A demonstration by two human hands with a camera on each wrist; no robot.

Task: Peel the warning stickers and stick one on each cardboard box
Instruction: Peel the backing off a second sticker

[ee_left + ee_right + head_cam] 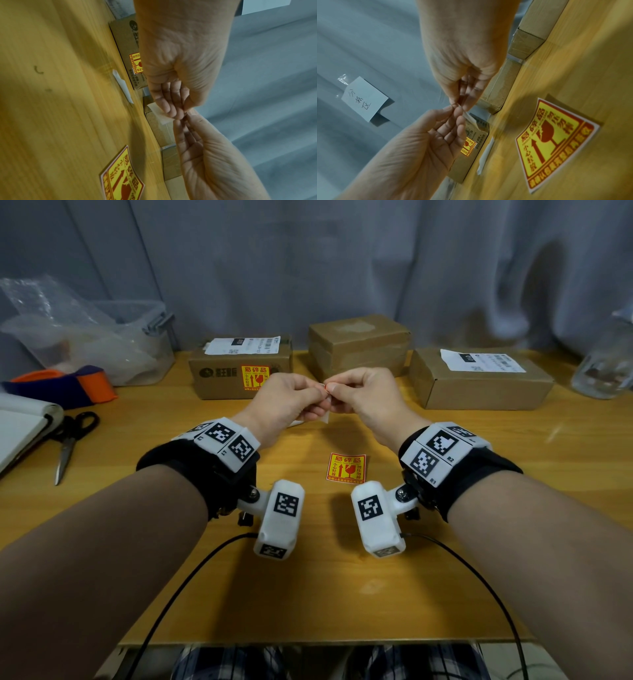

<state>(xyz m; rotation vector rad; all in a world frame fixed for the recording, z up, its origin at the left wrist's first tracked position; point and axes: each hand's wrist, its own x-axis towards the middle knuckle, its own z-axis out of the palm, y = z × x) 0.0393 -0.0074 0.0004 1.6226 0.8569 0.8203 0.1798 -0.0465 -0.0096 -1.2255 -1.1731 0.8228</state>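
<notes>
Three cardboard boxes stand in a row at the back of the table: the left box point(219, 381) carries a red-and-yellow warning sticker point(255, 378) on its front, while the middle box point(359, 347) and right box point(479, 385) show none. Above the table's middle, my left hand point(317, 395) and right hand point(337, 390) meet fingertip to fingertip, both pinching one small sticker point(327, 386) whose white backing point(160, 114) hangs below the fingers. Another warning sticker point(346, 468) lies flat on the table between my wrists.
A loose white backing strip point(122, 86) lies in front of the left box. Scissors point(70, 440), a notebook point(20, 426), an orange-and-blue band point(68, 385) and a clear plastic tub point(102, 344) sit at the left. A glass jar point(603, 371) stands at the far right.
</notes>
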